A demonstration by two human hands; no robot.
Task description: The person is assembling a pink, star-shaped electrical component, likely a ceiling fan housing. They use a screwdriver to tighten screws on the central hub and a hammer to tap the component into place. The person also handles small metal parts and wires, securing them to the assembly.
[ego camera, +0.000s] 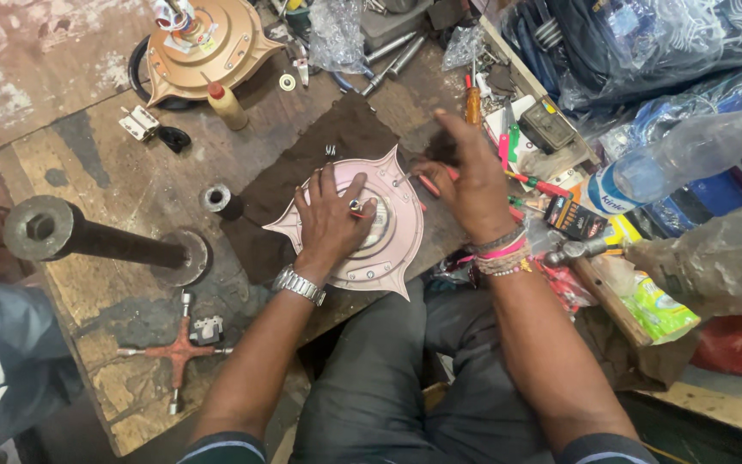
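Pinkish-copper metal fan cover [388, 232], round with pointed fins, lies flat on the dark cloth [328, 146] at the near edge of the wooden workbench [105, 283].

Its face carries a pale round centre and small screws along the rim. The left hand [332, 219] rests spread on the cover, fingers open, pressing it down. The right hand [470, 176] hovers at the cover's right edge, pinching a red-handled screwdriver [429, 183] whose tip touches the cover. Left of the cover stands a heavy steel shaft [88, 236]; nearer than it lies a rusty cross wrench [178, 351]. Beyond the cover sits a small oil bottle [227, 105], then a golden fan housing [208, 47].
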